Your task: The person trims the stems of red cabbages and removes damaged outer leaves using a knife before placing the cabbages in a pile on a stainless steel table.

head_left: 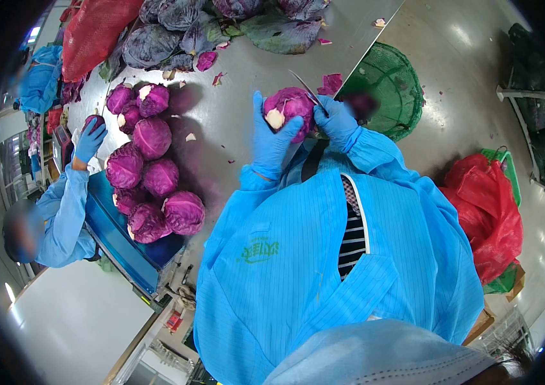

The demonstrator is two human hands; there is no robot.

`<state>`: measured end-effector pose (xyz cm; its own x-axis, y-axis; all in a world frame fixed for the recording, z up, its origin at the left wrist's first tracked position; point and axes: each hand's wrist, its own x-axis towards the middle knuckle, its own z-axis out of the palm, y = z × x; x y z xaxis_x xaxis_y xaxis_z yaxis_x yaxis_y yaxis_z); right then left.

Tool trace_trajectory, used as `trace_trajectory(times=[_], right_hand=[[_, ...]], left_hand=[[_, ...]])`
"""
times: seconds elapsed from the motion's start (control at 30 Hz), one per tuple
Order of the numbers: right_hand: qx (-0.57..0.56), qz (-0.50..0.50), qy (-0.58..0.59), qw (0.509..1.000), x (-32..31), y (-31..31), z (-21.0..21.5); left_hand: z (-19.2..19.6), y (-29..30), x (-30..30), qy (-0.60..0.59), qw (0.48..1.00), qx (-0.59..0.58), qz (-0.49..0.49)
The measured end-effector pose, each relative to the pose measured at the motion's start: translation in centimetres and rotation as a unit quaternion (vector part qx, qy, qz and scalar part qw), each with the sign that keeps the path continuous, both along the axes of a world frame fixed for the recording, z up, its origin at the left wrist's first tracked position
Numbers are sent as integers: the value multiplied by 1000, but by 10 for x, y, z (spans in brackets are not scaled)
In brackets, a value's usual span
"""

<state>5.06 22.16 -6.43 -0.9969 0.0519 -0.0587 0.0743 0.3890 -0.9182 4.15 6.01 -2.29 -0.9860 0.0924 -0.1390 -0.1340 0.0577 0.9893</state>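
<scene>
Well, the left hand [270,142], half open, cupped a purple cabbage [290,106], and the right hand [338,120] clutched a knife [311,96].

We identify one green printed mark [261,249] on the front of the blue coat [407,256]. Taking the left hand [271,138] as reference, we locate the mark nearer the body than that hand, past its cuff [255,179], on the left half of the coat front. Relative to the right hand [338,123], we find it nearer the body and to the left. We note a row of larger characters, a curved green stroke and smaller print. We cannot resolve the smaller print at this size
</scene>
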Motion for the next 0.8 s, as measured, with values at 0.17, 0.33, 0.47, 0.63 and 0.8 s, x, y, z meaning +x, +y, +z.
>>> trace_trajectory(times=[0.17, 0.33, 0.47, 0.63, 0.8], right_hand=[[-29, -27, -20, 999, -4, -2, 7], [-316, -40, -139, 938, -15, 3, 47], [-240, -97, -56, 964, -23, 38, 26], [289, -189, -58, 937, -20, 64, 26], [-13, -46, 92, 995, -6, 22, 30]], left_hand=[[-11, 1, 0, -11, 996, 69, 56], [-13, -17, -9, -150, 933, 316, 87], [-20, -17, -11, -212, 860, 462, 48], [-19, -18, -12, -209, 865, 456, 18], [-19, -9, -13, -226, 855, 465, 43]])
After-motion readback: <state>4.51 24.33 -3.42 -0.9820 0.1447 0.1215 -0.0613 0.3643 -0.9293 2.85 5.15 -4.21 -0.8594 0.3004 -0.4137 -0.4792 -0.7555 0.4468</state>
